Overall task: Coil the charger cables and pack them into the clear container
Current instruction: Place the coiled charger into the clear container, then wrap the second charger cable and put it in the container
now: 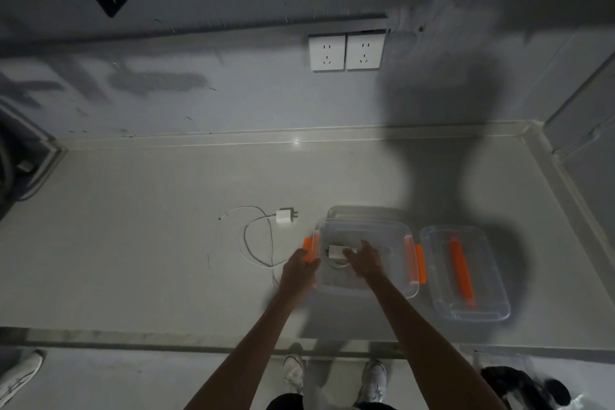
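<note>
A clear plastic container point(389, 240) with orange side latches sits open on the pale grey worktop point(133, 243). Its clear lid with an orange handle point(489, 276) lies just beside it on the right. Inside the container is a white charger block with coiled cable point(334, 251). A second white charger point(284, 216) and its loose white cable point(258, 240) lie on the worktop to the left. The left hand point(299, 268) curls round the container's left rim at the latch. The right hand point(364, 260) is inside, fingers loosely spread over the coiled charger; the blur hides whether they touch it.

head-worn view, steeply down onto counter point(166, 243)
</note>
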